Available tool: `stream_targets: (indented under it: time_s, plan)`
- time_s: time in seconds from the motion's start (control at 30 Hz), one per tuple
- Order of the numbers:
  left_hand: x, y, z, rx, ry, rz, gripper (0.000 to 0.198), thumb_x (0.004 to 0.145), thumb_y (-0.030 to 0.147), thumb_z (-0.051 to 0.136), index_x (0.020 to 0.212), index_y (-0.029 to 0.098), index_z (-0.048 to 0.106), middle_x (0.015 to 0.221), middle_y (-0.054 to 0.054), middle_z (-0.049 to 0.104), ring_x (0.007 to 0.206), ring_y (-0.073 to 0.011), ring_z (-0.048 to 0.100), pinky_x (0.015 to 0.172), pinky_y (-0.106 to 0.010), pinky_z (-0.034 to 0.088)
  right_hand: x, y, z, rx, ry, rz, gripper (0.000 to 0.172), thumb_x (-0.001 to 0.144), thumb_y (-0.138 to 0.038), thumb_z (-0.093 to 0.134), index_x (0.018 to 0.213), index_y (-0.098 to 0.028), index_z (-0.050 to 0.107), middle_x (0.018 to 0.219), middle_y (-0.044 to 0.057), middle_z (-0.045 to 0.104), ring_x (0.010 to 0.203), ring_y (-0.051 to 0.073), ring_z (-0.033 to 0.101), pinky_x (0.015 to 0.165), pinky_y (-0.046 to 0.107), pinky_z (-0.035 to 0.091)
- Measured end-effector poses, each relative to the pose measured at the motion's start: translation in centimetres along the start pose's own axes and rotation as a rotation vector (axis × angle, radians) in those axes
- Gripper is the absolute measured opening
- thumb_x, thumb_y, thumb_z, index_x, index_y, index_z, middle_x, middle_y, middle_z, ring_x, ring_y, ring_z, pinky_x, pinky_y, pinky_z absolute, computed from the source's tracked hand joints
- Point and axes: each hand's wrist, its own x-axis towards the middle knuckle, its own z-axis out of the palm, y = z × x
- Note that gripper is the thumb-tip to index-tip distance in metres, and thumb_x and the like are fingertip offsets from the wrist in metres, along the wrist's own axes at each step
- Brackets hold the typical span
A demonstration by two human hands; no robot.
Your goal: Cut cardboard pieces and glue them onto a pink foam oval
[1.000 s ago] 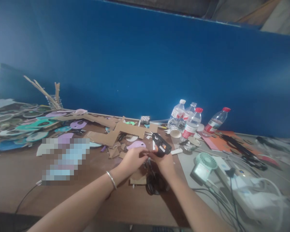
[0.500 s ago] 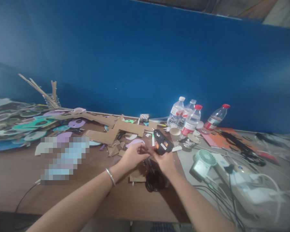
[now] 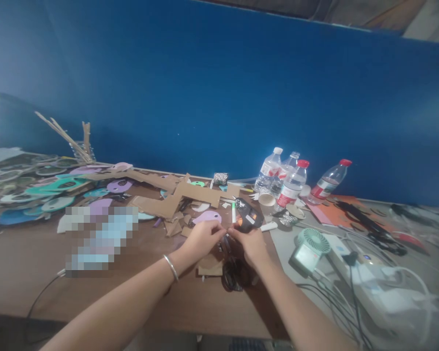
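My right hand (image 3: 252, 243) grips a black glue gun (image 3: 248, 215) with an orange trigger, its body pointing away from me over the brown table (image 3: 29, 258). My left hand (image 3: 202, 238), a silver bangle on its wrist, is closed in a pinch right beside the gun's near end, fingertips meeting the right hand. What it pinches is too small to make out. Below both hands lie a small cardboard piece (image 3: 209, 268) and a coil of black cable (image 3: 236, 278). A purple cut-out (image 3: 207, 217) lies just beyond the left hand.
Long cardboard strips (image 3: 175, 195) and coloured paper cut-outs (image 3: 51, 187) cover the table's far left. Several water bottles (image 3: 289, 183) stand at the back. A small green fan (image 3: 309, 243), white power strips and tangled cables (image 3: 373, 282) fill the right side. A blue wall (image 3: 219, 97) rises behind.
The hands stay together at the same spot. The glue gun has tipped down and drawn in closer to my right hand. The view has shifted slightly.
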Motion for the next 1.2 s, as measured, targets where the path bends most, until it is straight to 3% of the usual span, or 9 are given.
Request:
stream_targets:
  time_s: [0.27, 0.57, 0.7, 0.8, 0.87, 0.97, 1.07, 1.2]
  plan:
    - [-0.1, -0.2, 0.3, 0.054, 0.009, 0.041, 0.027, 0.078, 0.036, 0.048, 0.061, 0.017, 0.056, 0.058, 0.001, 0.058, 0.056, -0.0125, 0.05, 0.054, -0.023, 0.031, 0.2, 0.5, -0.4, -0.105, -0.049, -0.116, 0.033, 0.06, -0.025, 0.07, 0.087, -0.017, 0.055, 0.072, 0.0, 0.063, 0.071, 0.016, 0.059, 0.072, 0.03, 0.046]
    - [-0.4, -0.5, 0.9, 0.069, 0.001, 0.05, 0.03, 0.081, 0.039, 0.044, 0.067, 0.016, 0.058, 0.062, 0.0, 0.06, 0.059, -0.0133, 0.053, 0.055, -0.024, 0.034, 0.1, 0.2, -0.2, -0.022, -0.039, -0.049, 0.035, 0.056, -0.028, 0.074, 0.083, -0.016, 0.055, 0.066, -0.002, 0.061, 0.063, 0.016, 0.057, 0.066, 0.03, 0.047]
    - [0.4, -1.2, -0.2, 0.152, -0.008, 0.105, 0.033, 0.084, 0.04, 0.04, 0.075, 0.017, 0.063, 0.072, -0.003, 0.064, 0.067, -0.0157, 0.056, 0.063, -0.026, 0.038, 0.5, -0.9, -1.1, -0.192, 0.011, -0.095, 0.031, 0.058, -0.029, 0.072, 0.082, -0.017, 0.058, 0.07, 0.001, 0.065, 0.067, 0.019, 0.06, 0.067, 0.031, 0.047]
    - [1.5, -2.7, -1.6, 0.324, 0.106, 0.172, 0.03, 0.085, 0.033, 0.038, 0.098, 0.019, 0.062, 0.099, -0.007, 0.063, 0.093, -0.0204, 0.054, 0.08, -0.03, 0.037, 1.5, -1.4, -2.7, -0.369, 0.137, -0.105, 0.026, 0.058, -0.031, 0.07, 0.077, -0.016, 0.06, 0.071, 0.004, 0.067, 0.068, 0.021, 0.062, 0.069, 0.034, 0.047]
    - [2.2, -3.8, -2.3, 0.45, 0.125, 0.125, 0.034, 0.081, 0.034, 0.046, 0.11, 0.018, 0.057, 0.104, -0.011, 0.061, 0.101, -0.0249, 0.051, 0.085, -0.034, 0.035, 2.2, -1.3, -3.6, -0.481, 0.117, -0.042, 0.025, 0.057, -0.029, 0.07, 0.076, -0.016, 0.062, 0.071, 0.005, 0.067, 0.067, 0.022, 0.063, 0.066, 0.034, 0.047]
    - [2.8, -5.1, -2.5, 0.543, 0.053, 0.068, 0.042, 0.075, 0.036, 0.055, 0.112, 0.018, 0.056, 0.103, -0.013, 0.062, 0.099, -0.0285, 0.051, 0.083, -0.036, 0.036, 2.9, -0.5, -4.3, -0.606, 0.02, 0.021, 0.027, 0.054, -0.024, 0.07, 0.078, -0.016, 0.063, 0.071, 0.005, 0.067, 0.065, 0.023, 0.063, 0.06, 0.032, 0.047]
    - [3.0, -5.3, -2.1, 0.523, 0.019, 0.034, 0.045, 0.071, 0.035, 0.059, 0.112, 0.018, 0.056, 0.104, -0.013, 0.061, 0.1, -0.0288, 0.052, 0.085, -0.036, 0.035, 3.0, 0.1, -4.1, -0.803, -0.022, -0.03, 0.03, 0.053, -0.028, 0.071, 0.081, -0.018, 0.065, 0.068, 0.004, 0.067, 0.064, 0.024, 0.063, 0.057, 0.032, 0.046]
    - [2.9, -4.9, -1.9, 0.336, 0.099, -0.007, 0.055, 0.062, 0.024, 0.066, 0.116, 0.017, 0.053, 0.114, -0.013, 0.057, 0.106, -0.0272, 0.049, 0.09, -0.033, 0.033, 2.9, 0.1, -3.9, -0.877, 0.005, -0.142, 0.046, 0.058, -0.041, 0.069, 0.1, -0.023, 0.062, 0.077, 0.004, 0.068, 0.071, 0.025, 0.063, 0.06, 0.033, 0.045]
